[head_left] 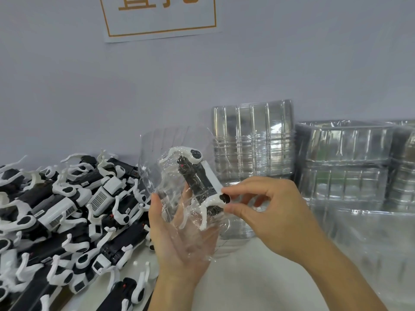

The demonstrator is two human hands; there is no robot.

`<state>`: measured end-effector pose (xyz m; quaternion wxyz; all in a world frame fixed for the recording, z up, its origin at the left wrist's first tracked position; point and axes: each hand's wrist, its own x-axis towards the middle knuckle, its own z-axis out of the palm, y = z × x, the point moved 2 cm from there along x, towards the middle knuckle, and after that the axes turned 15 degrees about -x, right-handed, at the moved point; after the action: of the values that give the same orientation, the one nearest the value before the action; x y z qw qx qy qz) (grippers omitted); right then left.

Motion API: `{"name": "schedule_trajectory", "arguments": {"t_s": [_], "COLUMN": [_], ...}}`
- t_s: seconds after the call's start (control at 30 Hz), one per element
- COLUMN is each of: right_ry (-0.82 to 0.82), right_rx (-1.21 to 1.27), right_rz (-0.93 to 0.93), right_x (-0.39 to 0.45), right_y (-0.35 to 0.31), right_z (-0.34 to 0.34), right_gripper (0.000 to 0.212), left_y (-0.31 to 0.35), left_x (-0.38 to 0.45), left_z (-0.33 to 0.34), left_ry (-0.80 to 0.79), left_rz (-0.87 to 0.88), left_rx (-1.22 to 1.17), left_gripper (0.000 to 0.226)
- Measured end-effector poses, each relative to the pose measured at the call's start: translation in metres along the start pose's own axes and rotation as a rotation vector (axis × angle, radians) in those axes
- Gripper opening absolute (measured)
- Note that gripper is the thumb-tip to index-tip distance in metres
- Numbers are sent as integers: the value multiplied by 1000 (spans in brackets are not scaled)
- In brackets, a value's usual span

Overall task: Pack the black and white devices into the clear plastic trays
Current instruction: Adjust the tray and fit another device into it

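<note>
device (197,185) in tray (170,176) — right hand (267,212) pinching

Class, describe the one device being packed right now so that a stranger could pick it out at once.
Start at the pile of devices on the left of the table, then look right to the two hands. The device sits inside the clear tray, unlike the loose ones; the left hand supports it, the right hand pinches its white arm.

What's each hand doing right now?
Left hand: open, cradling the clear plastic tray.
Right hand: pinching the black and white device.
</note>
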<state>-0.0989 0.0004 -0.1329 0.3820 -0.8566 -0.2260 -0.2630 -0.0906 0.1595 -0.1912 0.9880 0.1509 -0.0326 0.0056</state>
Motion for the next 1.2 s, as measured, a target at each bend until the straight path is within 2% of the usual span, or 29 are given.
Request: {"name": "schedule_trajectory", "arguments": {"t_s": [0.1, 0.27, 0.47, 0.57, 0.8, 1.07, 1.2], "right_ry": [-1, -2, -15, -25, -50, -80, 41], "right_rx": [9, 8, 11, 12, -27, -77, -98], "right_rz": [16, 21, 40, 60, 93, 55, 80], "right_x": [0, 0, 0, 0, 0, -1, 1], "right_y": [1, 3, 9, 11, 17, 21, 24], "right_z": [0, 1, 0, -1, 0, -3, -4], "right_gripper": [24, 23, 21, 20, 18, 24, 20], "left_y": [-1, -3, -4, -5, -10, -12, -16], "left_x": [2, 2, 3, 4, 6, 4, 8], "left_z": [-2, -5, -6, -3, -3, -3, -2], "left_ry": [19, 121, 83, 78, 42, -46, -90], "left_rz": [-41, 4, -27, -32, -110, -79, -120], "left_rx": [12, 2, 51, 64, -3, 33, 106], "left_gripper": [94, 89, 85, 94, 91, 60, 54]}}
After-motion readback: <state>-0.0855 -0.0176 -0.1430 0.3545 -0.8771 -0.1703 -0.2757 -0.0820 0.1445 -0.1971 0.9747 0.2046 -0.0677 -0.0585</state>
